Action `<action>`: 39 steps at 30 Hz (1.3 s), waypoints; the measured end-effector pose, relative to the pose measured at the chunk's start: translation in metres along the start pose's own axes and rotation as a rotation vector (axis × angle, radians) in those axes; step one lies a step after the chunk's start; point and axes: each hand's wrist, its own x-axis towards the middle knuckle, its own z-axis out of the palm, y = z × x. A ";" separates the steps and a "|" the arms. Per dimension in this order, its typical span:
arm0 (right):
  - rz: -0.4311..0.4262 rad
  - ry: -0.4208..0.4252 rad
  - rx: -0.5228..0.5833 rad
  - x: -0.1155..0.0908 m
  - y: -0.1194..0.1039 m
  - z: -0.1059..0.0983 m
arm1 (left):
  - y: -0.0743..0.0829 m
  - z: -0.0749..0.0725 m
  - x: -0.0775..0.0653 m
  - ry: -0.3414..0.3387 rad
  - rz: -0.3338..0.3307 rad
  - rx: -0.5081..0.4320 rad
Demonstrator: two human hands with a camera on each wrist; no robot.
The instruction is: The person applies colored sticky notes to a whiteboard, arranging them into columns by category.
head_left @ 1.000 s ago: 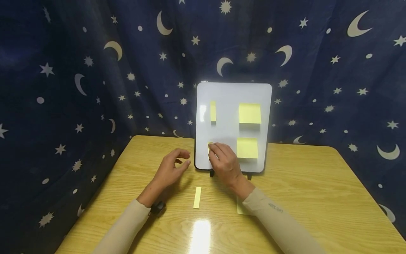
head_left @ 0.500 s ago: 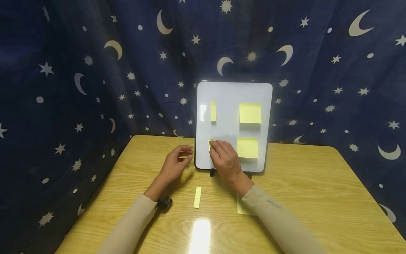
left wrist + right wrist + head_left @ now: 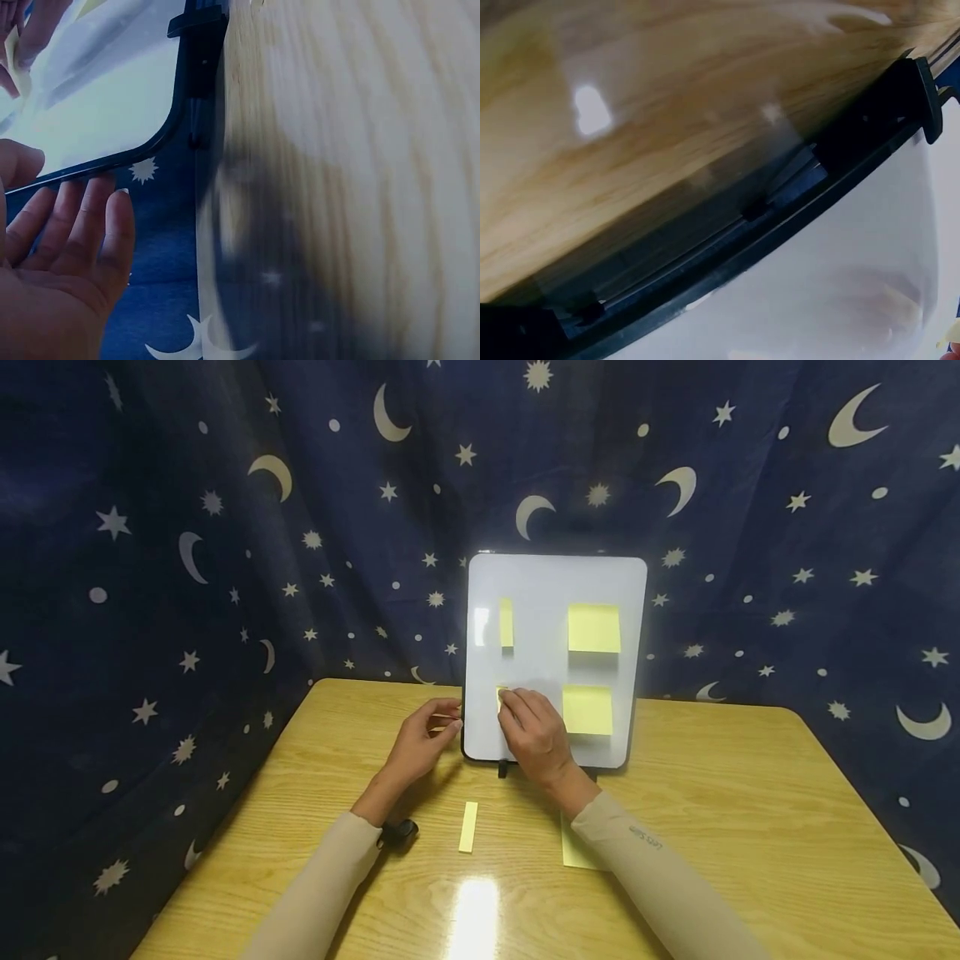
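A small whiteboard (image 3: 536, 668) stands upright on a black stand. My right hand (image 3: 536, 735) is in front of its lower left part, thumb and fingers pinching a narrow yellow sticky note (image 3: 500, 693) against the white surface; the hand covers most of that strip. At the board's left edge is my left hand (image 3: 423, 739), fingertips right at the black frame. In the left wrist view, the left hand's fingers (image 3: 86, 217) are loosely extended along the edge and its thumb overlaps the white face. The right wrist view mostly shows the stand (image 3: 919, 97) and the board's lower edge.
Another narrow sticky note (image 3: 506, 622) is stuck at the upper left of the board, with two square sticky notes, one upper (image 3: 594, 628) and one lower (image 3: 588, 710), on its right. On the wooden table (image 3: 720, 793) lie a loose yellow strip (image 3: 468, 827) and a yellow sheet (image 3: 579, 852) partly under the right forearm.
My left hand has moved right, up to the board's edge. My right hand has shifted slightly upward on the board with the narrow sticky note.
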 end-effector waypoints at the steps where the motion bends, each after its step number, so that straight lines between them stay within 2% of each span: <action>1: -0.001 0.000 0.001 0.000 0.000 0.000 | 0.000 0.001 0.001 -0.001 0.001 -0.002; 6: 0.004 -0.012 0.004 0.000 0.001 0.000 | -0.003 0.004 0.003 0.001 0.002 -0.002; 15: 0.006 -0.027 -0.011 -0.003 0.003 0.005 | -0.004 0.009 0.003 0.017 -0.036 0.021; 23: 0.001 -0.026 -0.015 -0.003 0.005 0.006 | 0.025 0.006 -0.004 -0.028 -0.035 0.009; 26: 0.000 -0.030 -0.016 -0.004 0.005 0.006 | 0.017 0.007 -0.003 -0.027 -0.029 0.003; 31: 0.005 -0.039 -0.014 -0.004 0.005 0.006 | -0.004 0.010 0.003 -0.025 -0.018 0.003; 39: 0.009 -0.041 -0.010 -0.004 0.007 0.007 | -0.008 0.007 0.006 -0.028 -0.001 -0.007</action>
